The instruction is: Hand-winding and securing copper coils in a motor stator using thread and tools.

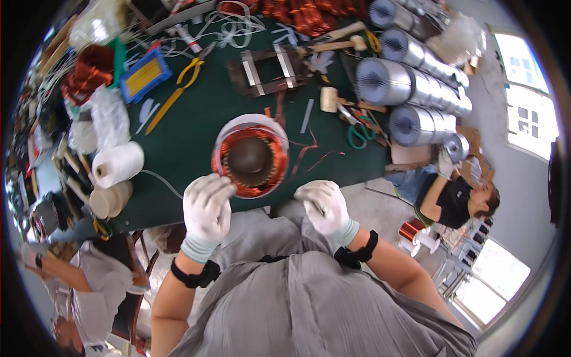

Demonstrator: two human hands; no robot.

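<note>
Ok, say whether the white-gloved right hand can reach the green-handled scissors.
Probably yes: between the right hand and the scissors, only thin reddish strands seem to lie; nothing bulky blocks the way.

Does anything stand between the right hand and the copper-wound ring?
Nothing visible does: only green tabletop shows between the right hand and the copper-wound ring. Loose reddish strands lie farther up, off that line.

No lettering, labels, brands, numbers or signs readable anywhere in view.
</note>
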